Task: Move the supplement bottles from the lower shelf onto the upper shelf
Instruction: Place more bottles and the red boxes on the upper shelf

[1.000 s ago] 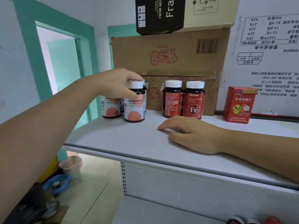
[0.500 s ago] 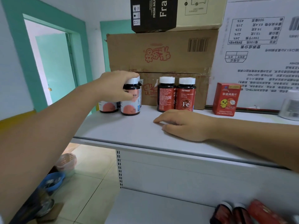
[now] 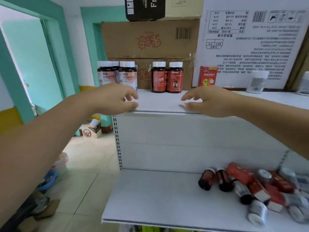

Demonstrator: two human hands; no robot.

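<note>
- Hands both empty: left hand (image 3: pixel 115 97) and right hand (image 3: pixel 207 101), fingers loosely spread over upper shelf (image 3: pixel 158 104) front edge.
- Remaining bottles (image 3: pixel 215 179) on lower shelf (image 3: pixel 150 195), down and right, lying on sides, caps toward back panel.
- Right hand nearer, probably.

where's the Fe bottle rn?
Head view: the Fe bottle stands upright on the upper shelf, touching a matching red bottle on its left, red box to its right.
</note>
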